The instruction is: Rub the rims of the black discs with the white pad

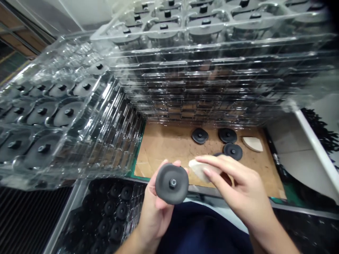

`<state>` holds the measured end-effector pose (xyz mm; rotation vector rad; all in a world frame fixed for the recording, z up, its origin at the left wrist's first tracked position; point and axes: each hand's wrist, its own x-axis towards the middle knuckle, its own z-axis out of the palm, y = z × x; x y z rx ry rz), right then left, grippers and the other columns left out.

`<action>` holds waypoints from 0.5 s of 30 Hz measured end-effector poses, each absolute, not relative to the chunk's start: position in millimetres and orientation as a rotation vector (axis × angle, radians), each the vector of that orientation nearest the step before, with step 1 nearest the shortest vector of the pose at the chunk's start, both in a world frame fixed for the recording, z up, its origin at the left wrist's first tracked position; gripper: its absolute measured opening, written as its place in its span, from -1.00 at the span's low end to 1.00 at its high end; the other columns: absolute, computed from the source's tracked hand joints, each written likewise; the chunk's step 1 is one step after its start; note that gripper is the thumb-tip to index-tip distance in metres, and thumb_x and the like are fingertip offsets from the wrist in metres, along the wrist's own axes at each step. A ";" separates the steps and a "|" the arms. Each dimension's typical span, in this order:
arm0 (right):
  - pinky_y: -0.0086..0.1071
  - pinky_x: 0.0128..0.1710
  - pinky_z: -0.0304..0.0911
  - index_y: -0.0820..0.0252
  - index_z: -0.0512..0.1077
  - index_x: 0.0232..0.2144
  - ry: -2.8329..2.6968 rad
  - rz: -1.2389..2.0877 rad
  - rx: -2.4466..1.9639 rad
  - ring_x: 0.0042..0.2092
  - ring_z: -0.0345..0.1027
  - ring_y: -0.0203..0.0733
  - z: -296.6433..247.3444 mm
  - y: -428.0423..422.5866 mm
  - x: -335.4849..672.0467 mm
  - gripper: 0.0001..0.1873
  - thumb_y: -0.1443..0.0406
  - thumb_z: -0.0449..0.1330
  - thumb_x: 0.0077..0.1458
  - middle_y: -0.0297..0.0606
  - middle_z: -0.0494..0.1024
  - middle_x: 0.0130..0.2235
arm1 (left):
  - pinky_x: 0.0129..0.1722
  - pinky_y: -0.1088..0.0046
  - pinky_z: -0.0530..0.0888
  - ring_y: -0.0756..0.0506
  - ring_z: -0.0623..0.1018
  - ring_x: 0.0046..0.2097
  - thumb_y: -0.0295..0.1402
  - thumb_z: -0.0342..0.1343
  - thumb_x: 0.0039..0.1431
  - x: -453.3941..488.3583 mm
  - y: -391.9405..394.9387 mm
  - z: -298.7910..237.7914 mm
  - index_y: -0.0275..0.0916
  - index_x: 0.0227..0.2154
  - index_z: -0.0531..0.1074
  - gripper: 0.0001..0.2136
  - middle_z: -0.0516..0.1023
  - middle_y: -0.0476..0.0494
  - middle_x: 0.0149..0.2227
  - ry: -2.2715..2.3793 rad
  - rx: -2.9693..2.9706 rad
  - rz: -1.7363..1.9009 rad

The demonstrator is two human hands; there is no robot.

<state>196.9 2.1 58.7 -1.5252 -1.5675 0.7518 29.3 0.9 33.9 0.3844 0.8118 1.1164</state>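
Observation:
My left hand (pixel 156 215) grips a dark grey rounded disc (pixel 165 187) by its edge, its face with a small metal stud turned up toward me. In my right hand (pixel 235 180), pinched between thumb and fingers, is a pale cream wedge-shaped pad (pixel 200 170), held just right of the disc and apart from it. Beyond my hands, similar black discs (pixel 200 135) lie on a brown cardboard sheet (pixel 164 141), one of them partly hidden behind my right hand. A second cream pad (pixel 253 144) rests at the sheet's right side.
Tall stacks of clear plastic trays (pixel 185 67) filled with discs rise behind the cardboard, and another stack (pixel 76 102) stands at the left. More discs sit in a tray (pixel 113 208) low on the left. A white panel edge (pixel 315 137) borders the right.

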 end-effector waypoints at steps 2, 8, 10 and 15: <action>-0.43 -0.45 0.29 0.05 0.55 -0.19 -1.428 0.869 -1.611 -0.34 0.45 -0.24 36.6 -10.9 199.7 -0.80 0.24 0.16 0.17 -0.32 0.62 -0.28 | 0.06 0.33 0.45 -0.19 0.57 -0.01 -0.18 0.42 -0.29 25.9 2.7 35.5 0.02 -0.12 0.52 -0.47 0.60 -0.03 -0.03 0.792 0.350 1.117; -0.40 -0.52 0.38 0.11 0.58 -0.21 -1.345 1.034 -1.714 -0.31 0.53 -0.13 -0.8 -35.3 200.0 -0.77 0.21 0.18 0.14 -0.23 0.65 -0.20 | 0.04 0.38 0.45 -0.15 0.58 -0.03 -0.17 0.39 -0.26 25.4 5.0 42.9 0.00 -0.15 0.53 -0.51 0.61 -0.02 -0.04 0.796 0.272 1.076; -0.42 -0.53 0.39 0.08 0.54 -0.12 -1.366 0.897 -1.725 -0.30 0.53 -0.14 15.6 -31.0 199.3 -0.74 0.22 0.17 0.15 -0.25 0.63 -0.15 | 0.05 0.36 0.46 -0.18 0.57 -0.02 -0.19 0.42 -0.30 27.8 3.9 42.1 -0.01 -0.13 0.53 -0.47 0.59 -0.03 -0.02 0.780 0.274 1.051; -0.31 -0.22 0.39 0.18 0.39 0.02 -1.701 0.429 -1.392 -0.23 0.48 -0.15 78.1 -13.3 177.0 -0.67 0.35 0.07 0.21 -0.22 0.60 -0.18 | 0.06 0.30 0.44 -0.20 0.55 -0.01 -0.18 0.43 -0.27 32.2 -0.8 31.0 -0.09 -0.03 0.47 -0.38 0.58 -0.13 -0.04 0.849 0.332 0.985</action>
